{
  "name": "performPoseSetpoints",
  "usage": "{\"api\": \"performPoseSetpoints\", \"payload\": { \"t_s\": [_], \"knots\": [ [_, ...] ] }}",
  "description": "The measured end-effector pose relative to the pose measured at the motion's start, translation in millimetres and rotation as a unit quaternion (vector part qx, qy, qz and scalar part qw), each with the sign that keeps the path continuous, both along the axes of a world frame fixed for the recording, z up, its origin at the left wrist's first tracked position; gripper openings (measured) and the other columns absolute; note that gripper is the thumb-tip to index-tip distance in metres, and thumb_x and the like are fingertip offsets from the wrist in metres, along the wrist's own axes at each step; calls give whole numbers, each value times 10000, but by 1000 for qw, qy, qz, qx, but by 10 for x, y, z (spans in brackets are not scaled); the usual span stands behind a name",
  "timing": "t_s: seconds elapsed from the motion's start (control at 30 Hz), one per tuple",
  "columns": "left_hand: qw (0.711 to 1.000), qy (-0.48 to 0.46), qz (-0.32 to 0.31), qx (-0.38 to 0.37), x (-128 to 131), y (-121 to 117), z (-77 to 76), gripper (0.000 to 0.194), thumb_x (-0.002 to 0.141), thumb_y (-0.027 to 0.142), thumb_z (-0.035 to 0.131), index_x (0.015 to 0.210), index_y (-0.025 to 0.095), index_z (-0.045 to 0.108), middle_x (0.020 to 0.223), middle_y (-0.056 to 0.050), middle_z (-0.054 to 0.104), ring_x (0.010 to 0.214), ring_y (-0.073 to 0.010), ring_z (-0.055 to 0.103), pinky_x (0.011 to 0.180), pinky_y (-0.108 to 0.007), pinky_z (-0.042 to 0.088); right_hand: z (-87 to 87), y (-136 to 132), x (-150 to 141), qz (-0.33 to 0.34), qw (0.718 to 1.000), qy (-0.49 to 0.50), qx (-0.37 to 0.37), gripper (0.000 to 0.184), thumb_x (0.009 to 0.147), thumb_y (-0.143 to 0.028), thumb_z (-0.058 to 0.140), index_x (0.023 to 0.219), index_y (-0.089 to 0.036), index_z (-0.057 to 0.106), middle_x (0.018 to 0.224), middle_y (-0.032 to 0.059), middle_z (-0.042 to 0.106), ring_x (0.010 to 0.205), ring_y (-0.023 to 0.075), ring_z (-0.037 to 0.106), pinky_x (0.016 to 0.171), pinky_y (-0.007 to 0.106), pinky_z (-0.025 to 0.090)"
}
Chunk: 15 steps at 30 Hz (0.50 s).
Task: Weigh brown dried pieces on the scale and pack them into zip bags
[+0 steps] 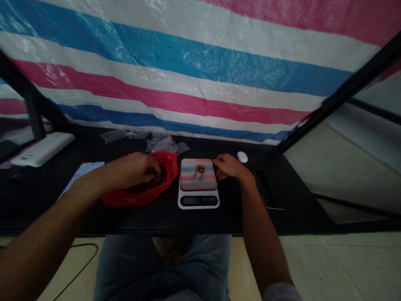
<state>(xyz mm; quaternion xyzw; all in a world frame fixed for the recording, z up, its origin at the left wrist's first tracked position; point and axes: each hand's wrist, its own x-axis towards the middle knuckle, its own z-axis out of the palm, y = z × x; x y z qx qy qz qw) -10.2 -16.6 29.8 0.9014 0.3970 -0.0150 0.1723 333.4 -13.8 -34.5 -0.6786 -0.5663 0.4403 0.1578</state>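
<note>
Reaching into a red plastic bag [140,201], my left hand [138,169] has its fingers curled down among dark brown pieces [158,179]. Its fingertips are partly hidden, and what they grip is not visible. A white digital scale [198,193] stands to the right of the bag. On its shiny plate sits a small silvery cup [199,172] with brown bits heaped in it. My right hand [230,166] rests at the plate's right edge, fingers loosely bent and apart, with nothing seen in them.
Clear plastic bags [164,144] lie behind the red bag. A white mouse [242,157] and a dark phone-like slab [266,188] are at the right. Leftward are a white sheet [83,171] and a white box-like device [44,149]. Striped sheeting [188,75] hangs behind the black table [125,221].
</note>
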Motion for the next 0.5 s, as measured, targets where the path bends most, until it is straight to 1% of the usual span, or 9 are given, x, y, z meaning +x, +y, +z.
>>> {"api": "performPoseSetpoints", "payload": {
  "t_s": [0.07,0.13,0.23,0.3,0.4,0.5],
  "knots": [
    [1000,14,11,-8,14,-11,39,274,889,86,621,1067,174,809,1059,-61,820,891,-194,735,841,-259,509,22,-5,-15,-1,1000,-1,0,261,1087,-259,453,864,-175,557,536,22,682,458,155,690,452,210,555],
    [1000,16,8,-21,26,-10,52,263,906,103,614,1077,168,804,1086,-75,815,927,-210,739,861,-273,514,43,-14,-28,-5,1000,-4,2,259,1086,-251,455,860,-175,557,536,19,681,458,155,688,450,214,555],
    [999,23,-8,-42,11,26,8,277,928,121,579,1072,183,808,1082,-80,816,928,-226,753,867,-298,528,54,-25,-33,-8,1000,-10,4,262,1083,-245,466,847,-176,559,547,23,687,473,158,694,458,218,559],
    [999,29,-12,-39,-19,59,-39,286,935,144,572,1092,191,807,1103,-81,815,955,-235,759,888,-313,533,41,-25,-25,-6,1000,-10,5,263,1081,-255,478,844,-177,562,555,27,693,484,161,701,467,221,564],
    [1000,14,-10,-23,-65,85,-76,296,935,178,578,1130,192,800,1161,-85,804,1022,-244,754,942,-327,533,18,-18,-12,-1,1000,-7,10,261,1078,-267,489,845,-179,565,563,29,698,492,170,708,475,235,575],
    [999,-15,-10,-33,-87,68,-38,293,928,193,590,1134,181,798,1170,-88,801,1028,-246,751,939,-322,540,18,-17,-13,0,1000,-10,13,260,1075,-258,488,843,-175,571,569,29,698,484,165,702,461,229,568]
  ]
}}
